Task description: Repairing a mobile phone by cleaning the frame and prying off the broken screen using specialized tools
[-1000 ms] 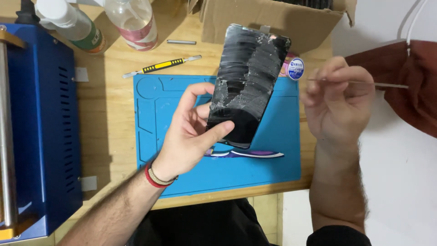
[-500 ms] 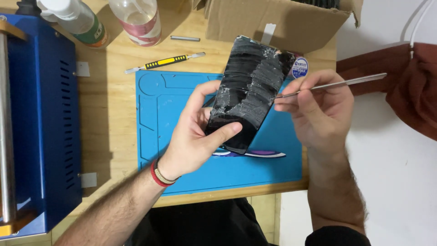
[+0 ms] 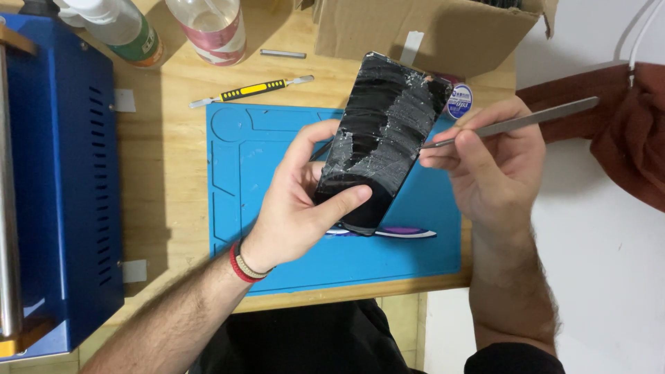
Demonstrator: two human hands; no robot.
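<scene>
**benchguy:** So the left hand has the black rectangular phone with the badly cracked, whitish-smeared glass face clamped between thumb and fingers. The thumb lies across the lower end and the fingers wrap round behind. The phone's up off the desk, tilted, right above the blue silicone work mat.

**solderfan:** And the other hand?

**benchguy:** The right hand is pinching a pair of slim silver metal tweezers, fingers pressed together round the shaft. The tip is right at the phone's right edge, about halfway up. Can't tell if it's actually under the glass or just touching.

**solderfan:** What else is on the bench?

**benchguy:** A yellow-and-black handled pry tool lies on the pale wooden tabletop just above the mat. There's a brown cardboard box at the back and two clear plastic bottles near the top. A big blue metal machine sits on the left, and a rust-red cloth is off to the right.
</scene>
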